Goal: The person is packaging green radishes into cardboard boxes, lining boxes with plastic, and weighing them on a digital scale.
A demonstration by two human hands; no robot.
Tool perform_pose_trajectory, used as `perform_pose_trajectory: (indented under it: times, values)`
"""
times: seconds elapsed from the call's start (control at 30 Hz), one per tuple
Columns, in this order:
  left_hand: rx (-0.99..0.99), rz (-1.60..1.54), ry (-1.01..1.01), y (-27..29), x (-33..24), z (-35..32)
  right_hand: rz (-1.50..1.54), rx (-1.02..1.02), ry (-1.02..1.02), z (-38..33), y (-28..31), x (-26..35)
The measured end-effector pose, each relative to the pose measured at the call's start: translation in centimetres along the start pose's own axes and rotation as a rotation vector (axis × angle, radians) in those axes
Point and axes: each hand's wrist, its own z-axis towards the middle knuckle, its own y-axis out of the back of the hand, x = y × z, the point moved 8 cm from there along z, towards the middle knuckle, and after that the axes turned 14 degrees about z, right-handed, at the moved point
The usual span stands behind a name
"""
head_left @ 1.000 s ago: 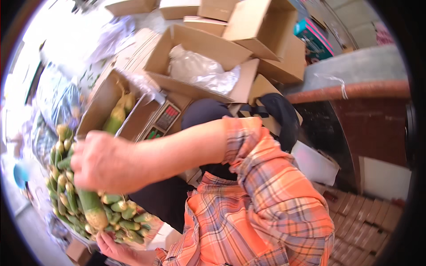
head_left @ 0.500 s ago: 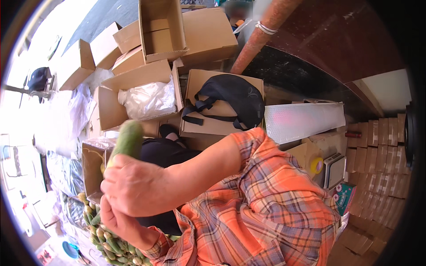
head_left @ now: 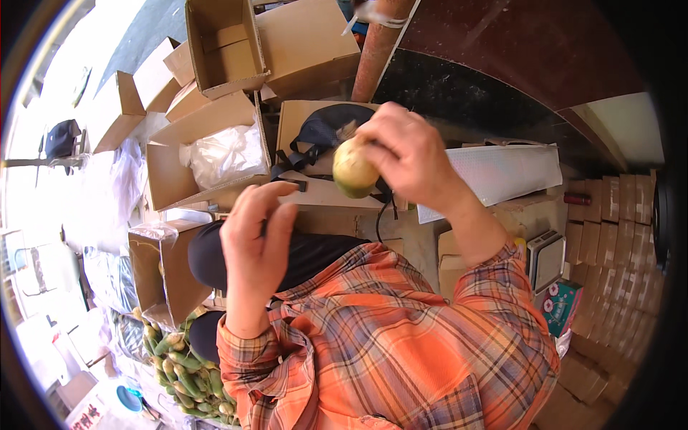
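My right hand [head_left: 408,154] is raised in front of me, its fingers closed on what looks like an ear of corn [head_left: 355,170], its rounded, pale yellow-green end showing. To the left, my left hand [head_left: 256,229] is held up with fingers and thumb apart and nothing between them; it does not touch the ear. Lower left lies a pile of similar green ears [head_left: 188,380] with pale ends. Behind the right hand, a black bag [head_left: 322,129] with straps rests on a cardboard box [head_left: 290,118] and is partly hidden.
An open carton [head_left: 161,161] holds a clear plastic bag [head_left: 226,154]; more cartons [head_left: 308,36] stand behind. Another open box [head_left: 183,276] is beside my knee. At right are a bubble-wrap sheet [head_left: 502,172], a scale [head_left: 546,258] and stacked brown boxes [head_left: 616,265]. A rusty pole [head_left: 378,57] rises behind.
My hands, together around the ear at the left before, have come apart. My right hand has carried the ear up and to the right; my left has let go and risen to the right.
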Motion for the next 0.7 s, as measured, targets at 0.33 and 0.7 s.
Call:
perform_pose_trajectory:
  times: [0.33,0.7]
  values:
    - [-0.802,-0.066,0.46,18.2,13.6,-17.6,-0.521,-0.287,-0.26,-6.0,10.7,-14.2]
    - [-1.298,0.24,0.951,20.9,15.7,-39.5,-0.515,0.123,-1.014,-17.8,8.5,-38.6]
